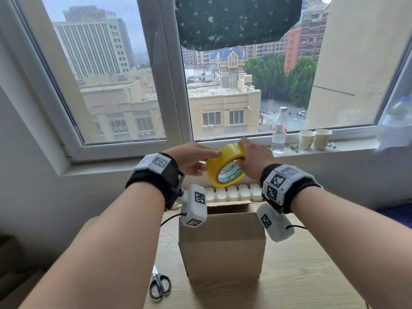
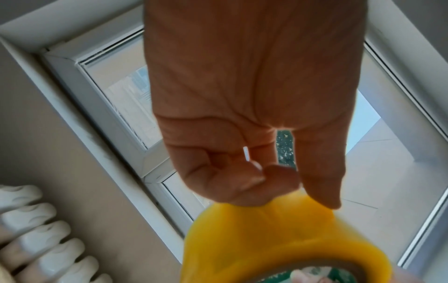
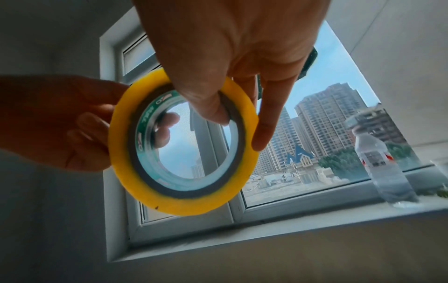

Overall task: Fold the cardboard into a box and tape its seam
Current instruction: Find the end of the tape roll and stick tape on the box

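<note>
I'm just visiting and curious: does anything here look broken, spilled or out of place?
Nothing stands out. The cardboard box stands upright and undamaged on the table, both hands hold the yellow tape roll above it, and the water bottle and two paper cups stand upright on the windowsill.

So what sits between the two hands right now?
The yellow tape roll, raised above the cardboard box: left hand pinches its rim, right hand grips through its core. Head view shows this best.
</note>
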{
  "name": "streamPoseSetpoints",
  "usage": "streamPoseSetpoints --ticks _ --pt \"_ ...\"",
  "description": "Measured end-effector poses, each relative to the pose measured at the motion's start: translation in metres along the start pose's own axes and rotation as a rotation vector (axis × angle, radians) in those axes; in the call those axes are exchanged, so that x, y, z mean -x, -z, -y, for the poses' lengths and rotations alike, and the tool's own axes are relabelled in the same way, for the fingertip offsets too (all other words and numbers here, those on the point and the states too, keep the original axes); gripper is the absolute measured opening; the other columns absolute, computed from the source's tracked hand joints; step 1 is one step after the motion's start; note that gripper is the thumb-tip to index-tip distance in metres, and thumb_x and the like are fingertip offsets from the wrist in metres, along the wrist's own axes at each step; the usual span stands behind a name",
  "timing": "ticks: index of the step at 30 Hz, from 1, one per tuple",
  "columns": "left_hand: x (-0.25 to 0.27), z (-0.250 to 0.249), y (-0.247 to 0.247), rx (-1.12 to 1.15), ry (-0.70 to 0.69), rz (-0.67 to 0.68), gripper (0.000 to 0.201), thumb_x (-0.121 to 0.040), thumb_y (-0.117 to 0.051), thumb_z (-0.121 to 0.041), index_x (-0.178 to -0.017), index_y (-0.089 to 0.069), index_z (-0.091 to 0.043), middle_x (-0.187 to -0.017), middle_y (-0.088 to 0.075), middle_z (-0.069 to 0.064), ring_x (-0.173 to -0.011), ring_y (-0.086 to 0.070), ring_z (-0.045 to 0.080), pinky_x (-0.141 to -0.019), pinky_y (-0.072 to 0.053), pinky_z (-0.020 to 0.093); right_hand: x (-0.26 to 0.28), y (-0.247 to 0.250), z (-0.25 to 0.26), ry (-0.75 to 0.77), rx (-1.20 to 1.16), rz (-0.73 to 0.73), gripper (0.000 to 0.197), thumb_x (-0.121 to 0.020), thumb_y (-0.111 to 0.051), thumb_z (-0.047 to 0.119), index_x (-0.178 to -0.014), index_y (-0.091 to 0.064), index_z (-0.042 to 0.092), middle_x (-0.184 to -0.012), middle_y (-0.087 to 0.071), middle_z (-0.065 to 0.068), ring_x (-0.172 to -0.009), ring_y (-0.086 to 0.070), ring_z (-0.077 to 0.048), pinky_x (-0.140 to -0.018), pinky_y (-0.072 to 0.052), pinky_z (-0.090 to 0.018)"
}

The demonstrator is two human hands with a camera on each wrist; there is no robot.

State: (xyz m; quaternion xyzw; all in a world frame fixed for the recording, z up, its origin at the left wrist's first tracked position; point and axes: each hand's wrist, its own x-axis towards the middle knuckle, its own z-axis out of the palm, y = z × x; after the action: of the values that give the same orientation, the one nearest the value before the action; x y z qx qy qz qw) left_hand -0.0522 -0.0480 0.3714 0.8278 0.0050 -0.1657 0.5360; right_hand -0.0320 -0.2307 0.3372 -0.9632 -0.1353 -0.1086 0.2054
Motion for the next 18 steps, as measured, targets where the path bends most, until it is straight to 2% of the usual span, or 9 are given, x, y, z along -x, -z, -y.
streamPoseSetpoints --ticks 3,6,8,11,13,15,18 --pt "0.001 0.01 0.002 0.109 -0.048 0.012 0.034 -0.092 -0.061 -0.03 -0.119 -0.063 -0.01 -0.085 -0.061 0.0 -0.055 -0.052 0.007 -0.054 -0.048 0.018 -0.003 -0.003 0.0 -0.067 -0.095 0.01 0.022 -0.091 -0.051 0.019 -0.112 -0.048 0.015 -0.09 -0.055 -0.003 -0.083 -0.052 -0.025 -0.076 -0.042 -0.033" --pt "0.002 0.018 0.006 0.191 -0.065 0.02 0.031 -0.093 -0.06 -0.024 -0.12 -0.062 -0.009 -0.08 -0.064 0.0 -0.055 -0.056 0.008 -0.056 -0.052 0.019 -0.004 -0.011 0.001 -0.105 -0.175 0.025 0.008 -0.09 -0.049 0.018 -0.097 -0.047 0.02 -0.085 -0.054 -0.001 -0.082 -0.054 -0.026 -0.075 -0.043 -0.034" --pt "0.005 0.023 0.009 0.241 -0.062 0.057 0.028 -0.093 -0.059 -0.018 -0.119 -0.061 -0.009 -0.079 -0.065 0.001 -0.056 -0.059 0.008 -0.056 -0.054 0.019 -0.004 -0.016 0.002 -0.12 -0.233 0.033 0.005 -0.09 -0.049 0.017 -0.09 -0.048 0.022 -0.08 -0.053 0.002 -0.084 -0.057 -0.026 -0.074 -0.044 -0.034" --pt "0.008 0.028 0.015 0.283 -0.062 0.082 0.029 -0.094 -0.057 -0.014 -0.122 -0.058 -0.009 -0.082 -0.064 0.003 -0.053 -0.059 0.008 -0.054 -0.054 0.019 -0.002 -0.022 0.006 -0.144 -0.342 0.048 0.013 -0.09 -0.05 0.013 -0.101 -0.052 0.02 -0.09 -0.058 -0.002 -0.087 -0.059 -0.025 -0.078 -0.051 -0.036" --pt "0.008 0.031 0.018 0.31 -0.053 0.086 0.033 -0.095 -0.055 -0.015 -0.127 -0.055 -0.007 -0.088 -0.063 0.005 -0.052 -0.06 0.008 -0.052 -0.054 0.02 -0.002 -0.025 0.008 -0.148 -0.434 0.059 0.013 -0.091 -0.049 0.012 -0.1 -0.05 0.02 -0.092 -0.059 -0.002 -0.084 -0.062 -0.023 -0.076 -0.055 -0.037" --pt "0.008 0.033 0.021 0.341 -0.045 0.111 0.034 -0.097 -0.052 -0.016 -0.129 -0.053 -0.006 -0.092 -0.062 0.007 -0.053 -0.061 0.009 -0.053 -0.055 0.021 -0.002 -0.027 0.01 -0.158 -0.53 0.075 0.009 -0.092 -0.047 0.013 -0.097 -0.052 0.018 -0.091 -0.061 -0.004 -0.081 -0.068 -0.025 -0.074 -0.059 -0.043" --pt "0.009 0.036 0.025 0.359 -0.043 0.131 0.033 -0.096 -0.052 -0.014 -0.128 -0.053 -0.005 -0.09 -0.062 0.007 -0.053 -0.06 0.01 -0.056 -0.056 0.023 -0.002 -0.029 0.009 -0.166 -0.598 0.109 0.007 -0.092 -0.049 0.011 -0.096 -0.055 0.013 -0.093 -0.062 -0.008 -0.085 -0.068 -0.028 -0.075 -0.059 -0.047"
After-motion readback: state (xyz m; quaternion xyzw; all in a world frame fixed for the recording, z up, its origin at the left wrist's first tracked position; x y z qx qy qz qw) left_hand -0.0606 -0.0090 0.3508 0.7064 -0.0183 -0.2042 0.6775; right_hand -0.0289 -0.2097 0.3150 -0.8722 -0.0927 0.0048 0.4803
